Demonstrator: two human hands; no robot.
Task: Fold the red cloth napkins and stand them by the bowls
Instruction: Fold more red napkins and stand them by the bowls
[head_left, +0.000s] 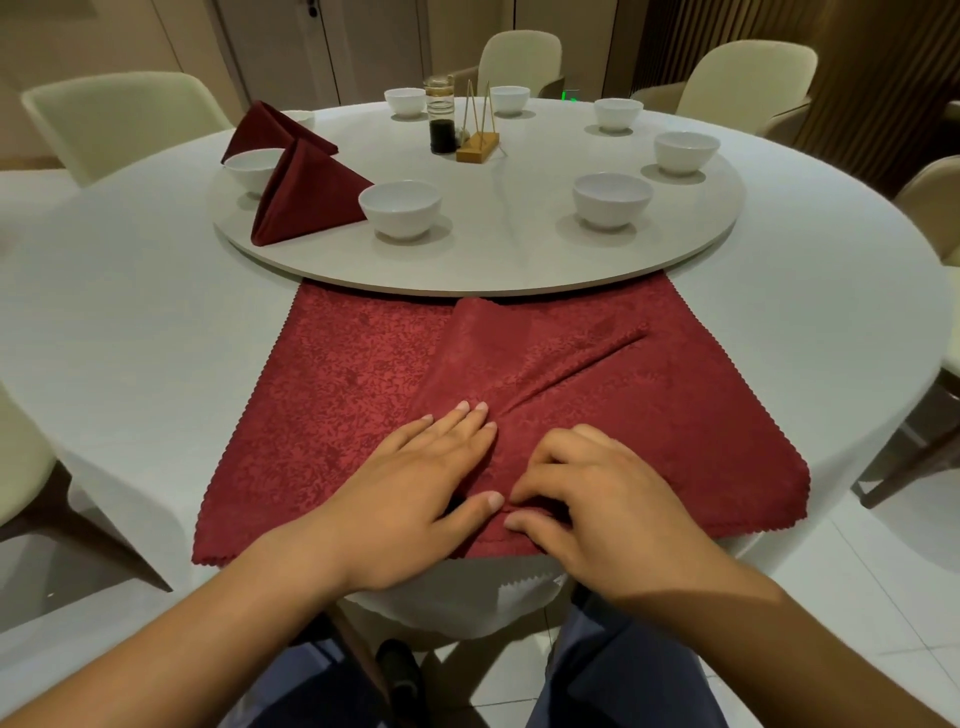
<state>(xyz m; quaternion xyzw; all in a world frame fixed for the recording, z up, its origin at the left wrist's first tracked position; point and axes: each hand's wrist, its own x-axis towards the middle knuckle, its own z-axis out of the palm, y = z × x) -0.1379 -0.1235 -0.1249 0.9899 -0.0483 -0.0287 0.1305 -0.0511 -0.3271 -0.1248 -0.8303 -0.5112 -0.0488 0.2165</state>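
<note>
A red cloth napkin (363, 374) lies spread on the near edge of the round table, its far edge tucked under the turntable (493, 260). A fold of it runs up the middle. My left hand (415, 488) lies flat on that fold with straight fingers. My right hand (592, 499) has curled fingers and pinches the cloth near the front edge. Two folded red napkins stand on the turntable's left: one (306, 197) between two white bowls (400, 208), the other (270, 130) farther back.
Several more white bowls (612, 200) ring the turntable. A dark sauce bottle (441, 117) and a wooden toothpick stand (478, 140) sit near its centre. Cream chairs (119, 114) surround the table. My legs show below the table edge.
</note>
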